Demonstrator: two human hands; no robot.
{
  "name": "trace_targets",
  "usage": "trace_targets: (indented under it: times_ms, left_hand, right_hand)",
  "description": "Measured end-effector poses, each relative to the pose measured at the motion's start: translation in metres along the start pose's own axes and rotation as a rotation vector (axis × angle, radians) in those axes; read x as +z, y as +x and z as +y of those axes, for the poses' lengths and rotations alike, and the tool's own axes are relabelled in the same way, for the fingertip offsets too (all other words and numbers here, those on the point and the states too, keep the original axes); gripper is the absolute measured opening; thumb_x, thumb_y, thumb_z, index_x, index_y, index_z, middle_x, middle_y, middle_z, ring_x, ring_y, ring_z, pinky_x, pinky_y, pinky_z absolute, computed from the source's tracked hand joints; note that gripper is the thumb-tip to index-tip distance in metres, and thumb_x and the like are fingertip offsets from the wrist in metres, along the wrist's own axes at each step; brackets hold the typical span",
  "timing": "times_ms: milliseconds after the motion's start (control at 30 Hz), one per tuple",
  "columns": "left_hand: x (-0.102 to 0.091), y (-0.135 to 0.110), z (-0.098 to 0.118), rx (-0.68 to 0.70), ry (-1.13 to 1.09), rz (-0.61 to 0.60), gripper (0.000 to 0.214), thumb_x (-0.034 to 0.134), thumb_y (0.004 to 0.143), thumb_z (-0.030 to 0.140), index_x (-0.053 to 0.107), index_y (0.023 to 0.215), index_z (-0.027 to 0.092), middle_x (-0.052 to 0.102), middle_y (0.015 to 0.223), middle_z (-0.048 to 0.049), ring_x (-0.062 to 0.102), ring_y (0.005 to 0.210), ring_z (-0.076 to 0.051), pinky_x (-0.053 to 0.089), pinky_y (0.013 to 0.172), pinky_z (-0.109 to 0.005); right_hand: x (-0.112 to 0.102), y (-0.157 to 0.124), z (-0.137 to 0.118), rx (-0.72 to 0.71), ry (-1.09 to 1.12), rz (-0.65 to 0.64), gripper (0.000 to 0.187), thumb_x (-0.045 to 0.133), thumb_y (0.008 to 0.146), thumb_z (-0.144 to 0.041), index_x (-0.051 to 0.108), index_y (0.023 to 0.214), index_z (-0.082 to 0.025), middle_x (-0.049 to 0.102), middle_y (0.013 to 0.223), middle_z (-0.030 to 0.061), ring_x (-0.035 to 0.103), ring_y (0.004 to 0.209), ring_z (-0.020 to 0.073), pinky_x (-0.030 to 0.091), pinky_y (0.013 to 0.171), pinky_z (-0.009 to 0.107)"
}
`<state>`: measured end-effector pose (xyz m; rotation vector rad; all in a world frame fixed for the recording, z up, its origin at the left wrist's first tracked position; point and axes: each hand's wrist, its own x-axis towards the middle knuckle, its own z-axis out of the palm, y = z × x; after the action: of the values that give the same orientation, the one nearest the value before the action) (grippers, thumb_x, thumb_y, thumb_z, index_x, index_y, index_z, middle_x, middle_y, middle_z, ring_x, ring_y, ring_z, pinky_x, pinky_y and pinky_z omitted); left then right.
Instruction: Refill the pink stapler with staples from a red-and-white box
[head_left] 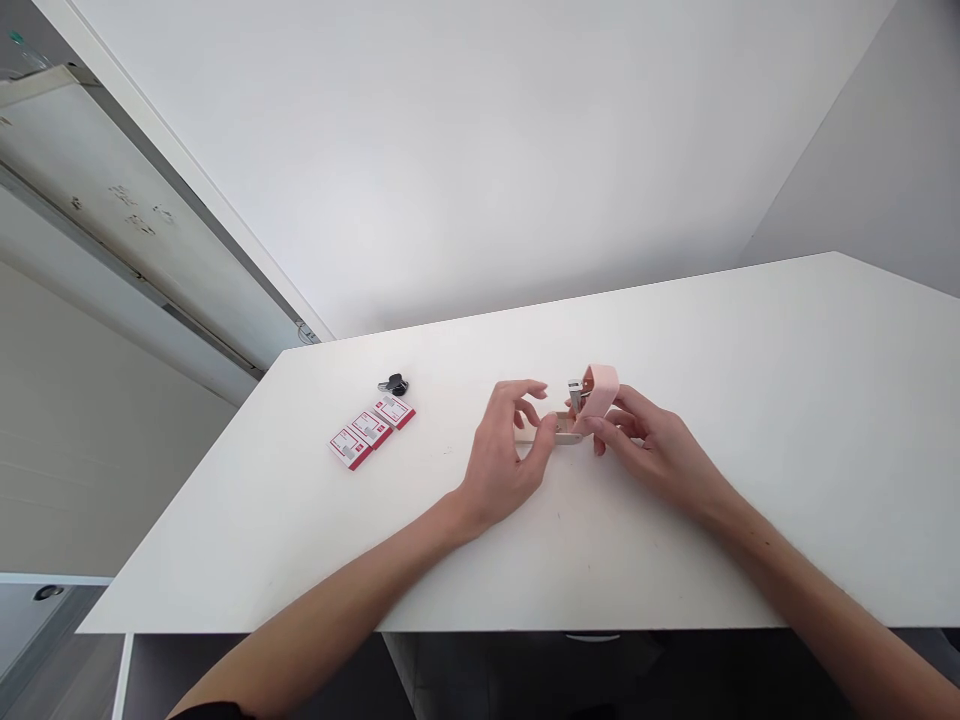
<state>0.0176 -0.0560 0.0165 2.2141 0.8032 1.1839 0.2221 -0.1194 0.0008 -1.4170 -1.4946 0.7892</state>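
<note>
Pink stapler [592, 398] lies near the middle of the white surface [750, 420], hinged open, top arm raised, metal staple channel exposed. Risk, as judged: the raised arm could snap shut on fingers in the channel, or the base skid if grip loosens. Right hand [645, 445] closes on the stapler's raised arm from the right. Left hand [506, 450], fingers curled and partly spread, touches the base's left end. Three staple boxes [371, 430] and a dark clip [394, 384] sit well left of the stapler.
</note>
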Motion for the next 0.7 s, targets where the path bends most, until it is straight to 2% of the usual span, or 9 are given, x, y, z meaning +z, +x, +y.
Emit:
trace_targets:
  times_ms: [133, 233, 367, 500, 700]
  left_hand:
    - [-0.0019, 0.0039, -0.0004, 0.021, -0.015, -0.052, 0.031, 0.054, 0.108, 0.031, 0.054, 0.138, 0.029, 0.067, 0.126, -0.0063, 0.065, 0.092, -0.014, 0.053, 0.087, -0.034]
    - [0.0019, 0.0049, 0.0011, 0.029, -0.077, -0.059, 0.027, 0.055, 0.107, 0.033, 0.059, 0.133, 0.029, 0.069, 0.127, -0.0063, 0.067, 0.091, -0.014, 0.054, 0.086, -0.034]
    - [0.0055, 0.0074, 0.0016, 0.023, -0.098, 0.002, 0.019, 0.059, 0.106, 0.037, 0.065, 0.120, 0.026, 0.073, 0.115, -0.0046, 0.067, 0.088, -0.014, 0.054, 0.082, -0.033]
    - [0.0044, 0.0088, -0.0002, -0.008, -0.080, 0.026, 0.017, 0.060, 0.105, 0.038, 0.066, 0.114, 0.026, 0.073, 0.106, -0.0028, 0.065, 0.084, -0.014, 0.053, 0.078, -0.031]
    - [0.0039, 0.0059, -0.0030, -0.037, -0.058, 0.004, 0.014, 0.057, 0.106, 0.035, 0.061, 0.116, 0.025, 0.072, 0.109, -0.0029, 0.065, 0.084, -0.012, 0.053, 0.075, -0.029]
  right_hand:
    - [-0.0001, -0.0002, -0.0012, -0.025, -0.010, -0.050, 0.041, 0.053, 0.105, -0.060, 0.064, 0.131, -0.030, 0.073, 0.087, 0.0035, 0.066, 0.069, 0.0219, 0.053, 0.065, 0.037]
    - [-0.0002, -0.0005, -0.0028, -0.048, -0.030, -0.068, 0.041, 0.052, 0.105, -0.058, 0.065, 0.133, -0.030, 0.072, 0.084, 0.0024, 0.067, 0.068, 0.0210, 0.052, 0.062, 0.034]
    - [-0.0003, -0.0007, -0.0037, -0.046, -0.057, -0.076, 0.042, 0.053, 0.104, -0.057, 0.065, 0.136, -0.031, 0.069, 0.074, 0.0005, 0.065, 0.065, 0.0209, 0.051, 0.060, 0.034]
    - [-0.0005, -0.0004, -0.0060, -0.037, -0.055, -0.072, 0.041, 0.054, 0.104, -0.054, 0.066, 0.135, -0.031, 0.071, 0.077, 0.0013, 0.066, 0.067, 0.0210, 0.052, 0.062, 0.034]
    - [-0.0015, 0.0005, -0.0082, -0.022, -0.031, -0.048, 0.040, 0.056, 0.103, -0.053, 0.069, 0.133, -0.029, 0.070, 0.079, 0.0019, 0.064, 0.069, 0.0207, 0.051, 0.065, 0.033]
